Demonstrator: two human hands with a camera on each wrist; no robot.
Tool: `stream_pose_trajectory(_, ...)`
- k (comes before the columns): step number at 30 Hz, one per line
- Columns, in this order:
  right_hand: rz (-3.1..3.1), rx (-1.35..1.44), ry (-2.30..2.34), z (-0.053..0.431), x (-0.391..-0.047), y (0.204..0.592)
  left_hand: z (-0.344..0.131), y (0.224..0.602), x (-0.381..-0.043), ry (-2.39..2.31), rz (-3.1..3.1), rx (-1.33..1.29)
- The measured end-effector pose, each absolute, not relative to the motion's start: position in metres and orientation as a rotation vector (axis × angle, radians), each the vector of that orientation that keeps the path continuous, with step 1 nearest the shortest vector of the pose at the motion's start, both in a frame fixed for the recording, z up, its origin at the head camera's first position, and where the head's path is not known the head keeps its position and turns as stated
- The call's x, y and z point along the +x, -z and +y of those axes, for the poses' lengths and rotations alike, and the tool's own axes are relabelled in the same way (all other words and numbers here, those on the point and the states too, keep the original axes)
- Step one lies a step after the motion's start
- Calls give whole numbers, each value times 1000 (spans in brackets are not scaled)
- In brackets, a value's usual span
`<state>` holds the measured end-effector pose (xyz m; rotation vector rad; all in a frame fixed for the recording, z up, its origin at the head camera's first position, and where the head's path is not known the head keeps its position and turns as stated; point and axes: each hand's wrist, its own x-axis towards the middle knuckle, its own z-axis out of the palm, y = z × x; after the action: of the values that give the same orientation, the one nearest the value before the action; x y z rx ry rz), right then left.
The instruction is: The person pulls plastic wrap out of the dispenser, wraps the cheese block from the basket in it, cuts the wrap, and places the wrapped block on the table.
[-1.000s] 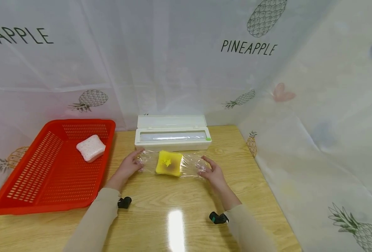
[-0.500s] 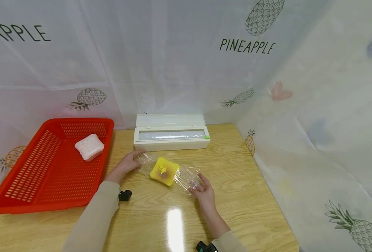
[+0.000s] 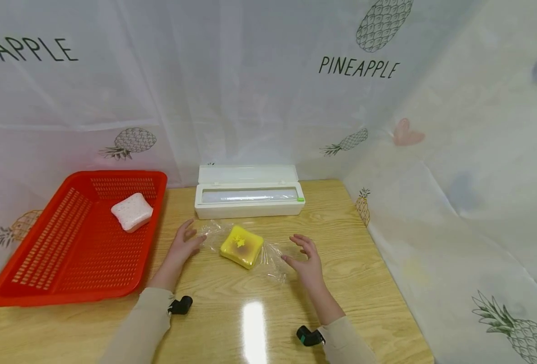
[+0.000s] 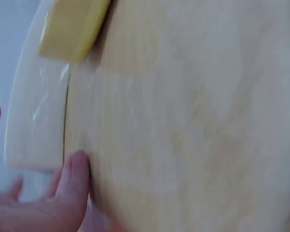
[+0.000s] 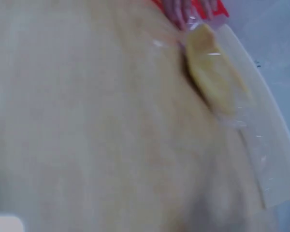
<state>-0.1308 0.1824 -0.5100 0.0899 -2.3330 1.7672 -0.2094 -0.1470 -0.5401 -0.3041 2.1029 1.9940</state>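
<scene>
A yellow, toast-like square block (image 3: 242, 246) with a browned middle lies on the table, wrapped in clear plastic film (image 3: 272, 262) whose loose ends spread to both sides. My left hand (image 3: 183, 246) is beside the film's left end, its fingers parted and loosely bent. Past the right end, my right hand (image 3: 308, 259) is spread with nothing between thumb and fingers. In the left wrist view, the block (image 4: 75, 29) shows at the top and part of my left hand (image 4: 58, 205) at lower left. The right wrist view is blurred but shows the block (image 5: 210, 72).
Behind the block stands a white cling film dispenser (image 3: 250, 210), lid raised and roll visible. A red basket (image 3: 147, 253) at the left holds a white block (image 3: 132, 212) of similar shape. Patterned curtains (image 3: 250, 101) border the wooden table (image 3: 213, 323) at the back and right.
Both hands have let go of the film ends, and the film has gone slack. The block, level and stretched between the hands earlier, now lies turned at an angle on the table.
</scene>
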Motion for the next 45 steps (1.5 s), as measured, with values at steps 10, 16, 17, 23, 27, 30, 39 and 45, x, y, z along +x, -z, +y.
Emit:
stream_pose_trajectory(10, -2705, 650, -1780, 182, -214, 521, -107, 545, -167, -2203, 1977, -584)
stream_pose_trajectory(16, -2874, 719, -1899, 174, -237, 532, -79, 547, -150, -2242, 1932, -623)
stream_pose_trajectory(17, -2912, 714, -1893, 172, -239, 533, -75, 548, -147, -2241, 1924, -621)
stream_pose_trajectory(23, -3112, 752, -1697, 159, -246, 539, -52, 551, -140, -2245, 1943, -574)
stream_pose_trajectory(27, -3162, 706, -1639, 154, -243, 536, -45, 553, -139, -2299, 1938, -532)
stream_pose_trajectory(30, -3132, 701, -1641, 152, -235, 529, -44, 553, -137, -2331, 1966, -474)
stream_pose_trajectory(39, -2725, 727, -2234, 156, -207, 497, -64, 525, -143, -2385, 2005, -251)
stream_pose_trajectory(45, -2471, 811, -2343, 161, -198, 496, -76, 518, -148, -2439, 2014, -205)
